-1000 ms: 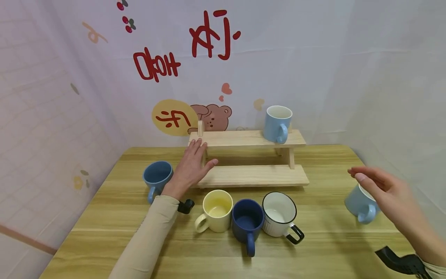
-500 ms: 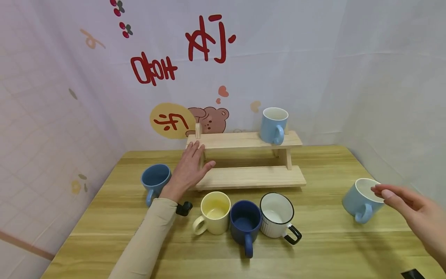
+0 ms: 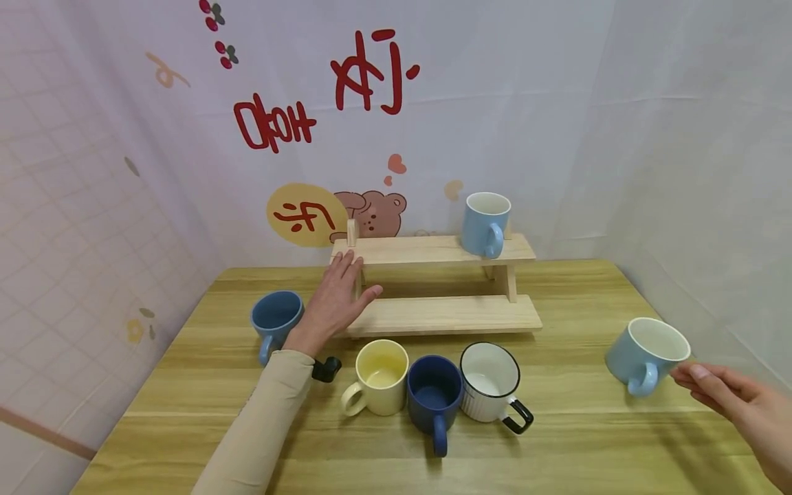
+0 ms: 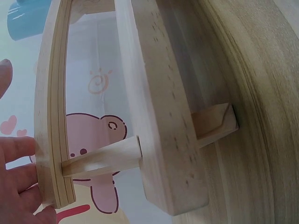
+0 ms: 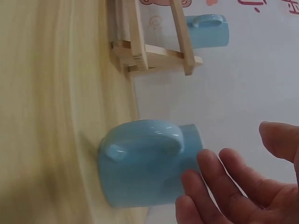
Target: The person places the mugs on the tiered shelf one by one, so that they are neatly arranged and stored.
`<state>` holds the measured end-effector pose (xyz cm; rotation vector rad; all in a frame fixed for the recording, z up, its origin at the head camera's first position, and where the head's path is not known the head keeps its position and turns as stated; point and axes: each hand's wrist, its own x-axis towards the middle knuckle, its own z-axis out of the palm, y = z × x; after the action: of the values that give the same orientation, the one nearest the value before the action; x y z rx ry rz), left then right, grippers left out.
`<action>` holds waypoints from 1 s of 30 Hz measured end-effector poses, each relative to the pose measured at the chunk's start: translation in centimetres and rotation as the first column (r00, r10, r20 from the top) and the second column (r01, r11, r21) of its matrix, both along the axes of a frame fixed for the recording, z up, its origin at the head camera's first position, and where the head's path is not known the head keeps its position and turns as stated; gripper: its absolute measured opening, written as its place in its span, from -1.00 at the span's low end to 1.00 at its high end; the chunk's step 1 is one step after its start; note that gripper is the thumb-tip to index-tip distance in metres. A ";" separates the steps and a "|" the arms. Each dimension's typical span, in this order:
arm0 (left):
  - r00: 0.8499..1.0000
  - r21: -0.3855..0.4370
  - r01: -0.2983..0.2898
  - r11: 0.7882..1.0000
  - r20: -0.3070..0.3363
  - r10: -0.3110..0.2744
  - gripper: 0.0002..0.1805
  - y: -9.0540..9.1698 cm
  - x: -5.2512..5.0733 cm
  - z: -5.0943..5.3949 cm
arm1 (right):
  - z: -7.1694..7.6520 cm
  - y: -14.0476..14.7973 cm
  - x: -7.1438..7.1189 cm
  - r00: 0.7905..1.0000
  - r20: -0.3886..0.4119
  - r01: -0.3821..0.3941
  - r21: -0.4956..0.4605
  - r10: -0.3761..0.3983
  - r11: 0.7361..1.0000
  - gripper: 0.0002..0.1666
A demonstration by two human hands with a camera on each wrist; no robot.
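A wooden two-tier rack [image 3: 433,315] stands at the table's middle back, a light blue mug [image 3: 482,227] on the right of its upper shelf. My left hand [image 3: 334,299] rests with spread fingers on the upper shelf's left end; in the left wrist view its fingers [image 4: 21,175] lie against the board's edge. At the right, another light blue mug [image 3: 646,354] stands on the table. Beside its right side is my right hand [image 3: 736,405], fingers extended; in the right wrist view the fingertips overlap the mug [image 5: 145,168], and whether they touch it I cannot tell.
In front of the rack stand a yellow mug [image 3: 382,381], a dark blue mug [image 3: 435,395] and a white mug [image 3: 489,385] with black rim and handle, side by side. A blue mug [image 3: 272,320] is left of my left wrist. A printed white curtain [image 3: 526,103] hangs behind the table.
My right hand has moved from above the right light blue mug outward and down to its right side, uncovering the mug's rim. The left hand stays on the rack.
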<state>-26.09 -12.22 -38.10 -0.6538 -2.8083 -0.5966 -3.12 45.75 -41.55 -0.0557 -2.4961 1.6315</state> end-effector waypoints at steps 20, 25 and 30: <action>1.000 0.010 -0.007 1.000 0.011 0.007 -0.08 -0.2 -0.2 -0.2 | -2.1 -1.8 -1.0 0.978 0.209 -0.043 0.102 0.021 0.994 -0.58; 1.000 0.012 -0.004 1.000 0.017 0.004 -0.08 -0.2 -0.1 -0.2 | -2.4 -2.6 -1.9 0.984 0.179 -0.011 -0.004 0.012 1.000 -0.53; 1.000 0.014 0.003 1.000 0.011 -0.003 -0.08 -0.1 0.0 -0.1 | -2.8 -2.9 -2.2 0.986 0.167 0.040 -0.167 -0.012 0.985 -0.59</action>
<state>-26.14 -12.36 -38.22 -0.6544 -2.8115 -0.6215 -5.33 42.83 -44.31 -0.2531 -2.4520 1.8983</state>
